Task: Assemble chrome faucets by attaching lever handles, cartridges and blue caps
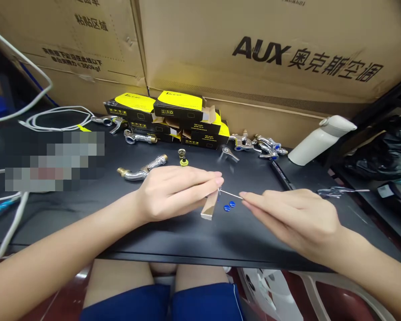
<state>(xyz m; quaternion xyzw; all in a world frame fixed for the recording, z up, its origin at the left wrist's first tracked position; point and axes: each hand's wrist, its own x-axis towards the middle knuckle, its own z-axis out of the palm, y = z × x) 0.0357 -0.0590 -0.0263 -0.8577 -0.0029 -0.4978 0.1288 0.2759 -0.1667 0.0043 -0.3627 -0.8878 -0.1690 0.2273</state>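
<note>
My left hand [183,189] is closed around a chrome faucet handle [209,207], and its flat lever end sticks out below my fingers. Pinched in my right hand [290,214] is a thin metal rod [231,194], whose tip meets the handle's upper end by my left fingertips. My fingers hide the exact contact and the rod's rear end. Two small blue caps [230,206] lie on the black table [173,238] between my hands. Beyond my left hand rests a chrome faucet body [142,170] with brass threaded ends.
Yellow-and-black boxes [178,102] are stacked at the back against large cartons [274,26]. More chrome faucets [269,145] lie beside them, with a loose handle [229,154] and small fittings [183,160] nearer. A white bottle [321,140] stands right; white cables [56,118] lie left.
</note>
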